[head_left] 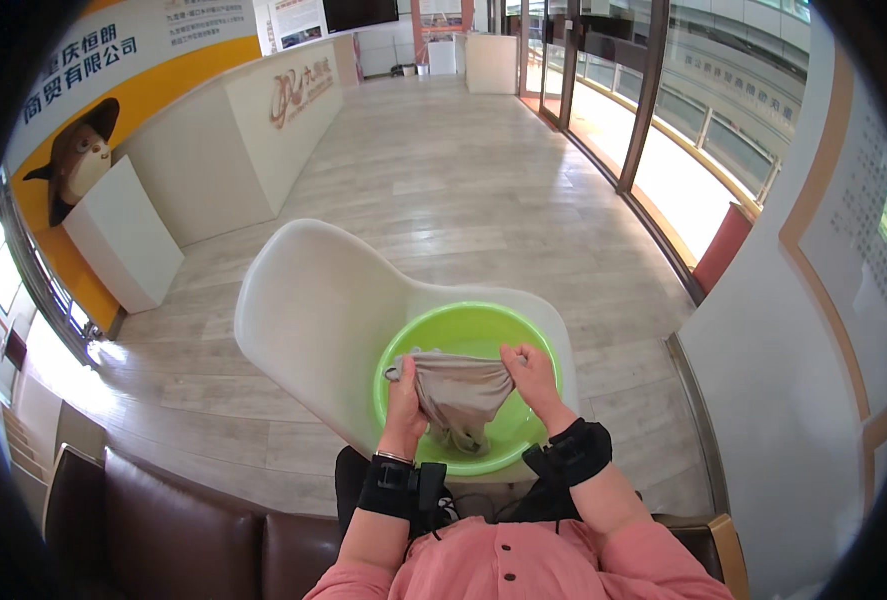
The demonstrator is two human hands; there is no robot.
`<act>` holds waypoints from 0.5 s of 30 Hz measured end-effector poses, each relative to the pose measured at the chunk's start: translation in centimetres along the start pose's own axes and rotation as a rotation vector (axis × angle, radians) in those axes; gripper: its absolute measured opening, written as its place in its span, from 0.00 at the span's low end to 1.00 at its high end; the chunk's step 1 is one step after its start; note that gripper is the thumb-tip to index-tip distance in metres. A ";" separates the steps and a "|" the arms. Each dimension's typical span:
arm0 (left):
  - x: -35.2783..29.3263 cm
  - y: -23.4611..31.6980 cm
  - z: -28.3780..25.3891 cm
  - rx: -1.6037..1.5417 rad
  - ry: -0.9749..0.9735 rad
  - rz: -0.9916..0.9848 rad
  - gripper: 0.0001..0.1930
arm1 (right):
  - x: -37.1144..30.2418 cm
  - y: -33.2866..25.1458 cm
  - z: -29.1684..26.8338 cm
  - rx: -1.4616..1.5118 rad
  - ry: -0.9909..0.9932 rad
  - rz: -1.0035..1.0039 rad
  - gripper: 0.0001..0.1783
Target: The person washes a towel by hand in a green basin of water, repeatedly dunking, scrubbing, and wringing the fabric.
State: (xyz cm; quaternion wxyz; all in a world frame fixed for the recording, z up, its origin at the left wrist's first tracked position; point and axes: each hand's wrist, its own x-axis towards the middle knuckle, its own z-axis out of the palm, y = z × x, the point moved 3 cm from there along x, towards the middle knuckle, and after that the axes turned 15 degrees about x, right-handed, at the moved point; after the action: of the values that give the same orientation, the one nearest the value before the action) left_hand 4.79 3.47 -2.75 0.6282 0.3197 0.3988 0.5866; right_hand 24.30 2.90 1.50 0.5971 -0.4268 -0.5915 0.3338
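Note:
A grey-beige cloth (463, 388) is stretched between my two hands over a bright green plastic basin (468, 313). At its left end my left hand (404, 398) is closed on the cloth. My right hand (532, 377) grips the upper right corner, with the fingers curled in a fist. The middle of the cloth sags, and its lower part hangs down into the basin, where it looks darker and bunched. The basin rests on the seat of a white moulded chair (308, 290) in front of me. Whether water lies in the basin I cannot tell.
Brown leather seating (183, 510) runs along the near left. A white reception counter (263, 130) and a white pedestal (128, 235) with a cartoon figure (85, 160) stand at the left. Glass doors (603, 90) and a white wall panel (753, 400) line the right. Grey wood-look floor (423, 170) stretches ahead.

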 end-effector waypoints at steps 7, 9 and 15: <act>-1.7 -2.1 3.2 -0.111 -0.218 -0.071 0.21 | -2.2 -2.9 7.3 -0.264 -0.189 -0.184 0.13; -0.4 -3.9 2.1 0.103 -0.163 -0.117 0.21 | -1.6 -2.6 7.4 -0.386 -0.160 -0.154 0.13; -1.2 -1.9 3.4 0.346 0.003 -0.170 0.20 | -0.8 -1.1 5.8 -0.385 0.013 -0.018 0.13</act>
State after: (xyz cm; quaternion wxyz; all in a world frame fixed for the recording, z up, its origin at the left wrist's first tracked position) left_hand 8.71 2.29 -2.57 0.6105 0.3872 0.5203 0.4546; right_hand 18.41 2.37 1.82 0.5110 -0.5298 -0.6447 0.2062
